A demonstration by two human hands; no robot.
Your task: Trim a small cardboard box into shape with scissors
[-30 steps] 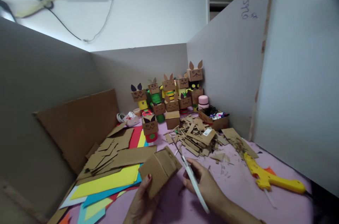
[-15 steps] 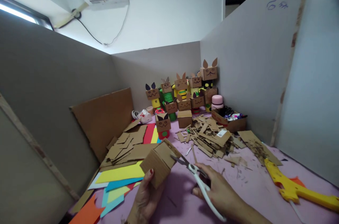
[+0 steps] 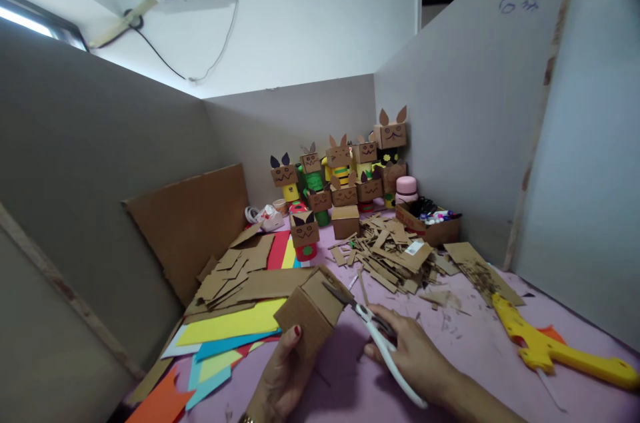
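A small brown cardboard box (image 3: 311, 313) is gripped in my left hand (image 3: 284, 370), tilted above the table, with the thumb pressed on its near side. My right hand (image 3: 407, 350) is closed around white-handled scissors (image 3: 384, 343). Their dark blades lie against the upper right edge of the box and look nearly together; whether cardboard is between them I cannot tell. Behind the box stands a cardboard-headed animal figure (image 3: 305, 236) on a red base, and a plain cardboard box (image 3: 345, 222) sits farther back.
A heap of cardboard scraps (image 3: 395, 256) spreads at the middle right. Coloured paper (image 3: 225, 330) and cardboard pieces (image 3: 235, 283) cover the left. A yellow glue gun (image 3: 555, 346) lies at right. Several animal figures (image 3: 340, 170) and a box of markers (image 3: 430, 223) stand at the back, between grey partitions.
The cardboard box and my left hand have shifted slightly right. The scissor blades look closer together along the box's edge. The whole view has swung a little.
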